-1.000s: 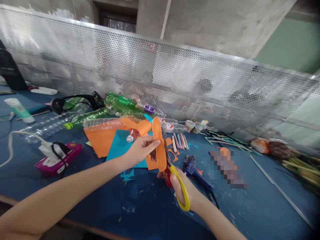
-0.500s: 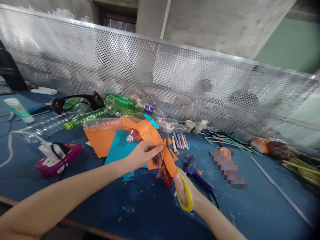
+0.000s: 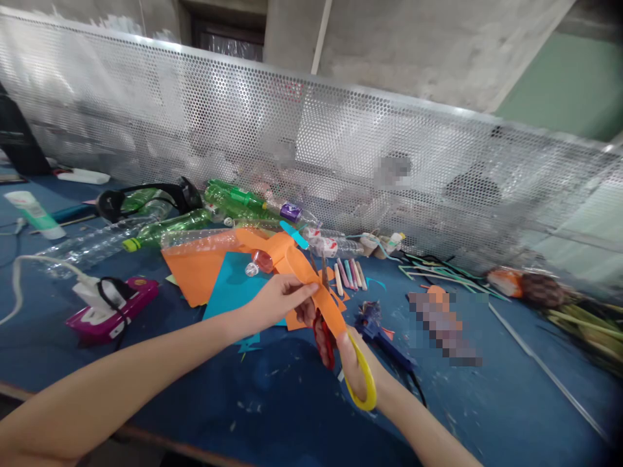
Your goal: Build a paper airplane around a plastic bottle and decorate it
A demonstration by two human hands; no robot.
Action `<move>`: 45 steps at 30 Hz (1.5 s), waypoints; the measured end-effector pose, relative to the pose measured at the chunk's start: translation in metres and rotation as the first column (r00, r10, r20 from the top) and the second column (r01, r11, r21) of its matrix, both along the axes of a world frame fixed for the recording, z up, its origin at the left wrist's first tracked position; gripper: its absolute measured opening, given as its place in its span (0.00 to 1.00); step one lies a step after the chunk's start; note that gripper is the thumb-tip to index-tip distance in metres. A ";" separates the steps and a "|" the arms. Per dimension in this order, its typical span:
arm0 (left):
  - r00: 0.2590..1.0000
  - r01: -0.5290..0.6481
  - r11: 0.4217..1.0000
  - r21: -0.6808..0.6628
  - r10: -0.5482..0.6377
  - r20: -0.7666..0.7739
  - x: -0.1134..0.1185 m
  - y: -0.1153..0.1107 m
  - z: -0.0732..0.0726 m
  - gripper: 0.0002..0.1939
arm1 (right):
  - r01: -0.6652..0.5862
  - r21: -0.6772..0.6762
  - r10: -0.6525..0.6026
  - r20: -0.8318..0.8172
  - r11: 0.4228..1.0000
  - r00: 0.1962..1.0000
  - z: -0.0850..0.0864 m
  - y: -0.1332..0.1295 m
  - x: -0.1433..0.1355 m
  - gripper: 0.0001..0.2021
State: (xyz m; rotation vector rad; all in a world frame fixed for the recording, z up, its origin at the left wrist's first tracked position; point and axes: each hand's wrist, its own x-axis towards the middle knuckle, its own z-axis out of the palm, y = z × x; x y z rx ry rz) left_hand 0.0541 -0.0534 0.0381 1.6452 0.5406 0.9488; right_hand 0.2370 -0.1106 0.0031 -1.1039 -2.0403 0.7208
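Note:
My left hand (image 3: 282, 301) pinches an orange paper strip (image 3: 328, 311) between thumb and fingers. The strip joins a larger curled orange paper piece (image 3: 280, 250), with a blue paper bit (image 3: 294, 235) at its far end. My right hand (image 3: 353, 360) grips scissors (image 3: 366, 383) by a yellow and a red handle. Their blades point away from me and show beyond the strip near my left fingertips; the strip partly hides them. Below the hands lie a blue paper sheet (image 3: 228, 285) and orange paper (image 3: 192, 275).
Plastic bottles (image 3: 175, 227) lie along a perforated metal screen (image 3: 243, 123). Several chalk-like sticks (image 3: 350, 275) and a blue glue gun (image 3: 387, 337) are right of the hands. A magenta power strip (image 3: 117, 311) and a glue stick (image 3: 36, 214) are at left.
The scissor handles have shifted slightly, the red one showing more to the left of the strip. The left hand keeps nearly the same place on the orange paper.

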 end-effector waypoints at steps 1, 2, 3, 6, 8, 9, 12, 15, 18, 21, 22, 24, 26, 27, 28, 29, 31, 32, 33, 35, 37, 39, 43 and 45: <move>1.000 -0.002 1.000 0.000 0.002 0.000 0.000 0.000 0.000 0.20 | 0.006 -0.005 -0.006 0.001 1.000 1.000 0.001 -0.001 0.000 0.30; 1.000 -0.003 1.000 0.000 0.003 0.001 0.000 0.000 0.000 0.20 | 0.009 -0.009 -0.009 0.001 1.000 1.000 0.002 -0.001 -0.001 0.30; 1.000 -0.005 1.000 0.001 0.005 0.003 0.000 0.000 0.000 0.20 | 0.011 -0.018 -0.011 0.002 1.000 1.000 0.004 -0.002 -0.001 0.30; 1.000 -0.001 1.000 -0.003 0.001 0.008 0.000 0.001 -0.001 0.20 | 0.015 -0.052 -0.016 -0.026 0.999 1.000 0.005 -0.002 -0.004 0.29; 1.000 0.004 1.000 -0.013 -0.004 0.013 -0.001 0.001 -0.001 0.20 | 0.027 -0.078 -0.033 -0.079 0.997 0.996 0.004 -0.002 -0.005 0.29; 1.000 0.005 1.000 -0.020 -0.005 0.017 -0.001 0.001 -0.001 0.20 | 0.032 -0.090 -0.041 -0.104 0.995 0.994 0.003 -0.001 -0.006 0.29; 1.000 0.007 0.999 -0.039 -0.006 0.029 -0.001 0.002 -0.001 0.19 | 0.044 -0.102 -0.058 -0.142 0.994 0.988 0.000 -0.001 -0.008 0.30; 0.999 0.012 0.999 -0.048 -0.010 0.032 -0.001 0.003 -0.002 0.19 | 0.041 -0.115 -0.057 -0.143 0.993 0.988 0.000 -0.002 -0.008 0.29; 0.999 0.012 0.998 -0.056 -0.010 0.031 -0.001 0.004 -0.003 0.18 | 0.040 -0.119 -0.056 -0.128 0.992 0.990 0.000 -0.003 -0.006 0.28; 1.000 0.011 0.998 -0.067 -0.009 0.029 -0.002 0.005 -0.003 0.18 | 0.025 -0.109 -0.034 -0.085 0.994 0.996 0.001 -0.002 -0.003 0.28; 1.000 0.007 0.998 -0.068 -0.006 0.025 -0.002 0.005 -0.004 0.18 | 0.015 -0.102 -0.022 -0.068 0.995 0.997 0.002 -0.001 -0.002 0.28; 1.000 -0.019 0.998 -0.061 0.019 0.005 -0.002 0.005 -0.004 0.20 | 0.006 -0.082 -0.009 -0.034 0.997 0.999 0.005 -0.001 -0.001 0.28; 0.998 -0.054 0.998 -0.039 0.053 -0.014 -0.003 0.006 -0.005 0.22 | 0.002 -0.067 -0.002 -0.002 0.998 1.000 0.009 0.000 -0.001 0.29; 0.998 -0.067 0.997 -0.029 0.066 -0.016 -0.002 0.007 -0.006 0.22 | -0.002 -0.063 0.003 0.015 0.998 1.000 0.011 -0.001 -0.001 0.29; 0.997 -0.073 0.997 -0.025 0.073 -0.010 -0.002 0.007 -0.006 0.22 | -0.007 -0.061 0.009 0.032 0.998 0.999 0.013 -0.001 -0.001 0.29; 0.997 -0.071 0.997 -0.028 0.072 0.002 -0.002 0.008 -0.006 0.21 | -0.010 -0.056 0.012 0.044 0.998 0.999 0.015 -0.001 -0.001 0.29; 0.998 -0.061 0.997 -0.047 0.062 0.026 -0.001 0.009 -0.007 0.20 | -0.008 -0.040 0.010 0.056 0.999 0.998 0.018 -0.001 -0.002 0.30; 0.998 -0.056 0.997 -0.059 0.058 0.033 -0.001 0.009 -0.007 0.19 | -0.004 -0.033 0.006 0.058 0.999 0.998 0.020 -0.001 -0.003 0.30; 0.998 -0.054 0.996 -0.068 0.057 0.036 -0.001 0.010 -0.007 0.19 | -0.001 -0.027 0.002 0.058 1.000 0.998 0.021 -0.002 -0.003 0.31; 0.997 -0.061 0.995 -0.078 0.064 0.036 -0.001 0.011 -0.007 0.19 | 0.009 -0.027 -0.008 0.059 1.000 0.998 0.022 -0.002 -0.004 0.31; 0.997 -0.071 0.995 -0.077 0.074 0.033 -0.002 0.012 -0.007 0.20 | 0.024 -0.041 -0.022 0.059 0.999 0.998 0.021 -0.003 -0.005 0.30; 0.997 -0.074 0.995 -0.069 0.076 0.033 -0.003 0.013 -0.008 0.19 | 0.042 -0.056 -0.039 0.055 0.998 0.998 0.020 -0.004 -0.005 0.29; 0.996 -0.079 0.995 -0.066 0.081 0.032 -0.003 0.014 -0.009 0.18 | 0.043 -0.063 -0.040 0.049 0.997 0.998 0.018 -0.004 -0.006 0.29; 0.996 -0.080 0.995 -0.063 0.081 0.024 -0.003 0.014 -0.010 0.18 | 0.043 -0.052 -0.041 0.047 0.998 0.998 0.018 -0.004 -0.006 0.29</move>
